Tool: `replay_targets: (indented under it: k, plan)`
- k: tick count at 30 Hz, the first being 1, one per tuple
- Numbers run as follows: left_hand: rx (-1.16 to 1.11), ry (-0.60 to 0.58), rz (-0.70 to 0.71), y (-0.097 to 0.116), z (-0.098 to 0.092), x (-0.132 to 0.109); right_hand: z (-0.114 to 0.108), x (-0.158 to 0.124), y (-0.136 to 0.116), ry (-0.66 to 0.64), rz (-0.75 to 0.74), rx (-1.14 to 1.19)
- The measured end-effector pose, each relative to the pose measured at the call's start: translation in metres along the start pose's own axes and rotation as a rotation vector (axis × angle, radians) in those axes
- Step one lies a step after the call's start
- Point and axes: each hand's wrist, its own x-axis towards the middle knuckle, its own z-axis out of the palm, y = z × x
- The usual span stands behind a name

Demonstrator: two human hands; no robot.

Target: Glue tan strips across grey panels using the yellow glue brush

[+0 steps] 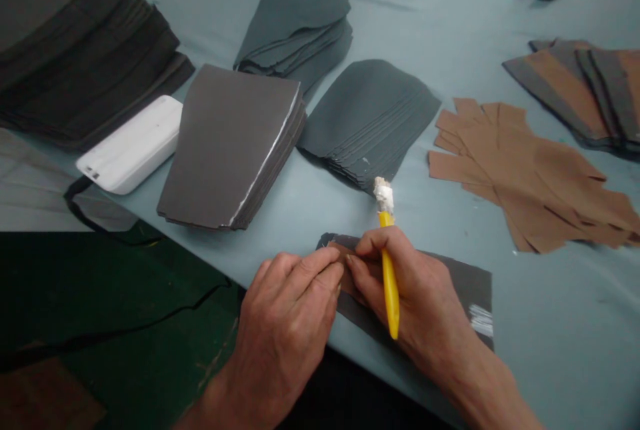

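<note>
Near the table's front edge lies a dark grey fabric piece (457, 280) with a white glue smear (481, 319) at its right end. A brown strip (350, 283) rests on its left part. My left hand (293, 310) has its fingers pressed together on the strip's end. Close beside it, my right hand (407, 283) holds a yellow-handled brush (390, 290), its whitish, glue-caked tip pointing up and away. The thumb and forefinger of that hand also touch the strip. My hands hide the middle of the dark piece.
A stack of dark grey panels (235, 143) with a white glued edge stands left, against a white box-shaped object (133, 143). Behind are two grey-green stacks (370, 117) (295, 23). Brown strips (530, 170) lie right, beside brown-striped pieces (595, 93). A tall dark pile (75, 50) fills the far left.
</note>
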Motion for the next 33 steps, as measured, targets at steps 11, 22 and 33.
replay_targets:
  k: [11,22,33]
  plan:
    - [0.139,-0.007,0.104,-0.008,0.005,0.001,0.002,0.003,0.002,-0.035,0.053,0.066]
    - [0.185,0.007,0.137,-0.011,0.007,0.004,-0.078,-0.022,0.007,-0.189,0.109,-0.044]
    - [0.149,0.003,0.089,-0.013,0.009,-0.002,-0.116,-0.059,0.055,-0.066,0.221,-0.011]
